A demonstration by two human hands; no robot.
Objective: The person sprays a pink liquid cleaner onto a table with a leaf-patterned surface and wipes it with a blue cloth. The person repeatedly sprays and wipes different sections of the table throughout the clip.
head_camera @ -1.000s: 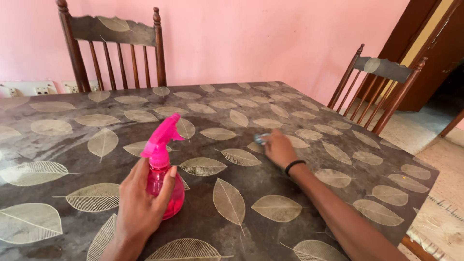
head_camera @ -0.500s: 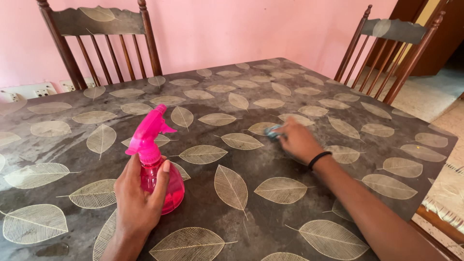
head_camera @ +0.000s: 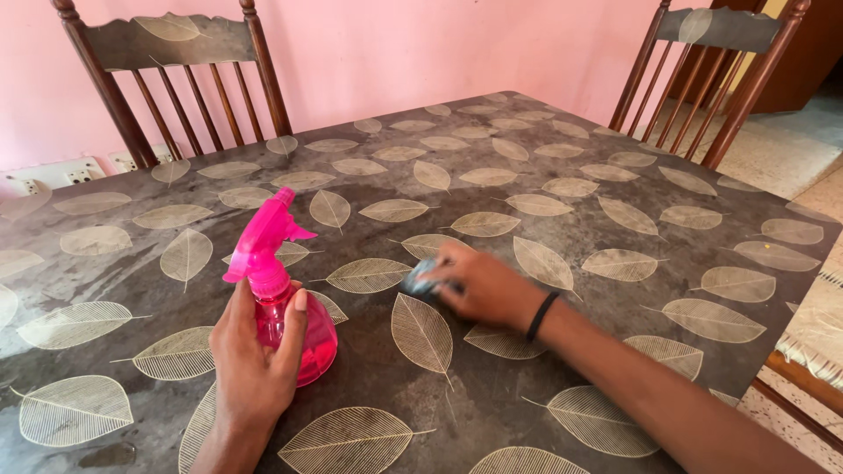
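Spray bottle [head_camera: 285,320], pink plastic, stands at seven o'clock on the table [head_camera: 615,219]; my left hand [head_camera: 255,369] wraps its smooth belly, probably light, best gripped at the neck. My right hand [head_camera: 487,285] presses a soft, blurred cloth [head_camera: 420,279] at centre.
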